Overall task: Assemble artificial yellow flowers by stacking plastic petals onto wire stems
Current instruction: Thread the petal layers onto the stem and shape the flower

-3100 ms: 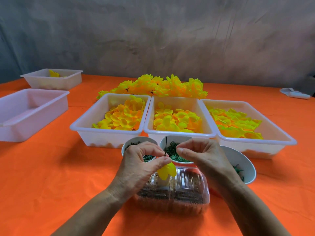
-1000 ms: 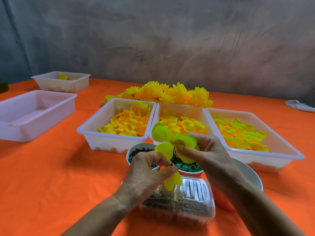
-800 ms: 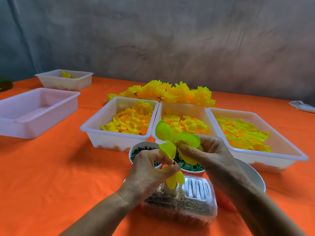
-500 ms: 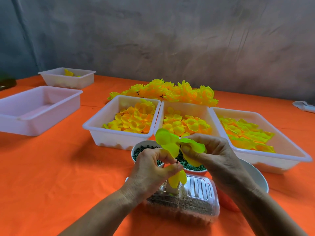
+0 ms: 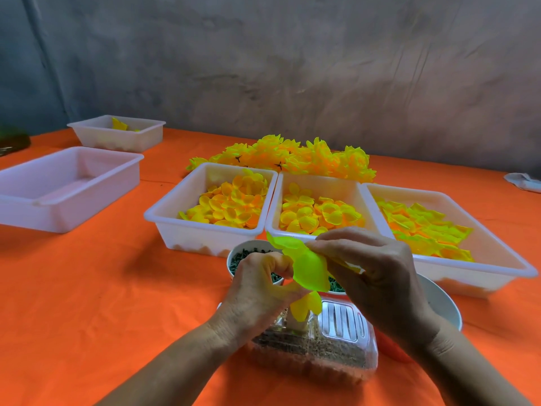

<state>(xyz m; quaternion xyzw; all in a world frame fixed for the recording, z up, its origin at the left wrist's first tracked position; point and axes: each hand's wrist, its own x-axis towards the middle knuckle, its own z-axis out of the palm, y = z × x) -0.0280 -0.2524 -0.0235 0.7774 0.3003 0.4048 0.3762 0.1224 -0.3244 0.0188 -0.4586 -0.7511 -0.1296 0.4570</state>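
My left hand pinches a small yellow flower bud on its stem; the wire is hidden between my fingers. My right hand pinches a yellow-green petal layer and holds it right above the bud, against my left fingers. Both hands hover over a clear plastic box near the table's front. Three white trays of loose yellow petals stand behind: left tray, middle tray, right tray. A pile of finished yellow flowers lies behind them.
Two small white bowls of dark green pieces sit behind my hands, and a larger white bowl is at the right. A big white tray and a smaller tray stand at the left on the orange tablecloth.
My right hand has brought the petal layer down from above the bowls onto the stem, close against my left fingers. The petals now fold over the bud. The camera has shifted slightly.
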